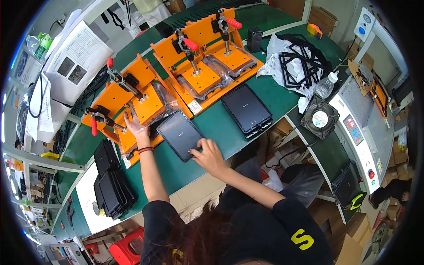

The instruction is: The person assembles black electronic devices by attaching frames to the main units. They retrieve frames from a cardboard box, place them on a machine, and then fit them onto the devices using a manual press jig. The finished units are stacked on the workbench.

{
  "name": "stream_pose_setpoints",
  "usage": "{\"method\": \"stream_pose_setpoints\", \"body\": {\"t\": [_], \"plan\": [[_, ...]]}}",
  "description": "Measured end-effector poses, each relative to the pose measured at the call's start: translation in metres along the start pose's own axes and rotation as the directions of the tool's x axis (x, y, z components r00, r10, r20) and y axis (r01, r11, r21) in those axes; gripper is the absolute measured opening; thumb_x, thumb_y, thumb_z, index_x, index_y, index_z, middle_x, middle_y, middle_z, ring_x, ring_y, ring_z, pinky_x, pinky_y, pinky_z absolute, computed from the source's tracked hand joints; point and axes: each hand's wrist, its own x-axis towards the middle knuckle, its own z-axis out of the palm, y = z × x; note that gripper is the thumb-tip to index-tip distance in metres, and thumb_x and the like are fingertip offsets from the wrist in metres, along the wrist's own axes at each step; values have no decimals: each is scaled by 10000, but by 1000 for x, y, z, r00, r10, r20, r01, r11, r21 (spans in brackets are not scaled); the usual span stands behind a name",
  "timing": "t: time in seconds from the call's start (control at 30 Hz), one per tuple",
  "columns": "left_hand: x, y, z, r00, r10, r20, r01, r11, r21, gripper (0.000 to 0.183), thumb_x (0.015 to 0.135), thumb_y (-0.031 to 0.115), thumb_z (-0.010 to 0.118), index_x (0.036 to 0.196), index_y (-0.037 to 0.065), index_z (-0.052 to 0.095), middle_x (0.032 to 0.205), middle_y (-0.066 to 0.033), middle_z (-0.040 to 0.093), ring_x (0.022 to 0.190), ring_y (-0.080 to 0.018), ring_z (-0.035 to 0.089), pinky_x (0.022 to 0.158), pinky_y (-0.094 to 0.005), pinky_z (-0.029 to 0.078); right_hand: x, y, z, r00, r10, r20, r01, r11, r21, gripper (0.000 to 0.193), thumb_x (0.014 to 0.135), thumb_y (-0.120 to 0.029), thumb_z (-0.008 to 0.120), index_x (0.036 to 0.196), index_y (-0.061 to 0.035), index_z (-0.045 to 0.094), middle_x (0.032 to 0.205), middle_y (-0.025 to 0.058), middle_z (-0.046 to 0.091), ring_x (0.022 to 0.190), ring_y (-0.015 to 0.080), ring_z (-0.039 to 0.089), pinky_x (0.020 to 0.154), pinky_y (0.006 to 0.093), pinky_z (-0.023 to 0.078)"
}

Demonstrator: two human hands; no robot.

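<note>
A dark, tablet-like panel (180, 134) with rounded corners lies tilted across the front edge of the left orange clamp fixture (171, 90). My right hand (209, 155) grips its near right corner, with thumb and fingers bent at the edge. My left hand (136, 126) reaches into the fixture between two toggle clamps with red handles, its fingers stretched apart. What lies under the left palm is hidden. Clear plastic film (164, 98) covers part of the fixture beside it. To the right, a stack of similar dark panels (247, 109) rests on the green table (212, 121).
A second orange fixture (194, 79) with two clamps stands behind. More black panels (114, 192) are piled at the left. Black frames (298, 66) on white wrapping, a fan (319, 118), a plastic bottle (326, 85) and a machine with buttons (353, 128) occupy the right side.
</note>
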Motion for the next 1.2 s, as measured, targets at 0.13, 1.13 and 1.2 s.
{"method": "stream_pose_setpoints", "body": {"t": [0.13, 1.13, 1.2], "plan": [[-36, 38, 20, 991, -127, 31, 127, 992, 10, 633, 884, 436, 528, 1390, 89, 372, 1381, -130, 439, 1270, -341, 396, 1058, -484, 293, -43, 10, -37, 995, 19, 103, -18, 1000, -11, 273, 732, -220, 718, 969, -115, 630, 979, 90, 465, 956, 270, 460, 787, 373, 392], [33, 138, 230, 771, 227, 595, -117, 969, -219, 398, 948, 237, 438, 1191, -77, 417, 1116, -177, 526, 1011, -214, 542, 945, -358, 425, -116, 1, -135, 817, 493, 299, -575, 732, 365, 113, 851, -16, 577, 941, -6, 645, 802, 112, 654, 591, 175, 606, 559, 286, 474], [43, 135, 242, 815, 79, 574, -89, 996, -12, 242, 956, 156, 460, 1088, -45, 484, 864, -47, 523, 698, -95, 512, 658, -231, 442, -109, 4, -135, 809, 513, 285, -587, 719, 371, 112, 853, -15, 575, 941, -1, 643, 801, 114, 652, 589, 173, 603, 553, 286, 470]]}}
